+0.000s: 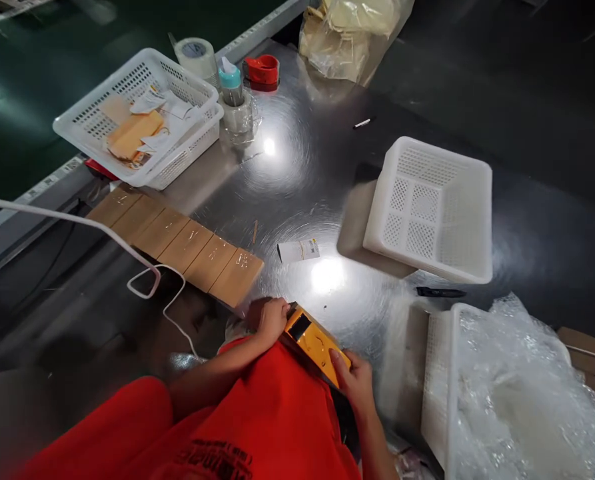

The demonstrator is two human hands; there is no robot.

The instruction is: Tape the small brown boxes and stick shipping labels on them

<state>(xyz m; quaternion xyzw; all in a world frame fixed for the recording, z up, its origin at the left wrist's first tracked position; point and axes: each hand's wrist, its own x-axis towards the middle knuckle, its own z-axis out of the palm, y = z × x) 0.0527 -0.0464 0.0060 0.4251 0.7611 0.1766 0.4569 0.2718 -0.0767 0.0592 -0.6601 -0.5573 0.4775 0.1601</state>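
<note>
1. The left hand (270, 320) is curling its fingers over the upper end of a yellow device (314, 343), gripping it at the near edge of the metal table (297, 173).
2. The right hand (356, 382) is closing around the device's lower end, thumb lying along its side, so both hands are holding it just above the person's red shirt (272, 420).
3. The device is tilting diagonally between the hands, its dark screen facing up.
4. A row of brown cards (177, 243) is lying just left of the left hand, with a white cable (142, 280) looping beside it.
5. A small label (300, 251) is sitting on the table beyond the device.
6. An empty white basket (434, 207) is resting to the right; a stacked basket (137, 113) holding papers is sitting at the far left.
7. Bubble wrap (522, 393) is filling a tray at the lower right.
</note>
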